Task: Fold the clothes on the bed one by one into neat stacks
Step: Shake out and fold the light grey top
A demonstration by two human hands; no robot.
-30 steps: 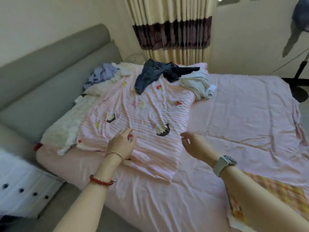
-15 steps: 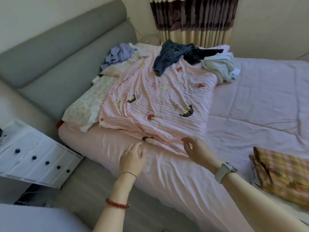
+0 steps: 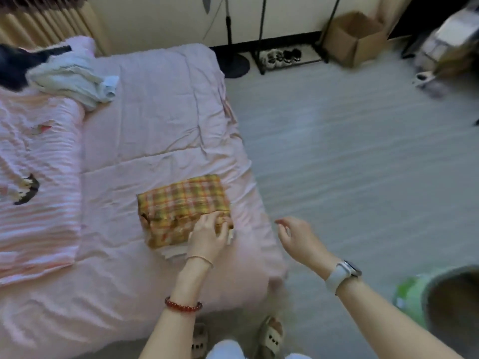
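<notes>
A folded yellow-orange plaid garment (image 3: 181, 206) lies on top of a white folded piece (image 3: 176, 251) near the bed's right edge. My left hand (image 3: 208, 235) rests on the near right corner of this stack, fingers on the plaid cloth and over its edge. My right hand (image 3: 295, 235) hovers in the air just past the bed's edge, fingers loosely curled, holding nothing. A pink striped garment with cartoon prints (image 3: 36, 177) lies spread on the left of the bed (image 3: 160, 104).
A pale blue-white crumpled garment (image 3: 75, 81) and a dark one (image 3: 15, 66) lie at the bed's far left. On the floor stand a cardboard box (image 3: 355, 40), a rack with shoes (image 3: 280, 57) and a green bin (image 3: 425, 299) at right.
The view has swung right from the pink striped garment to the plaid stack. My left hand has moved onto the stack's corner; my right hand has moved out past the bed's edge.
</notes>
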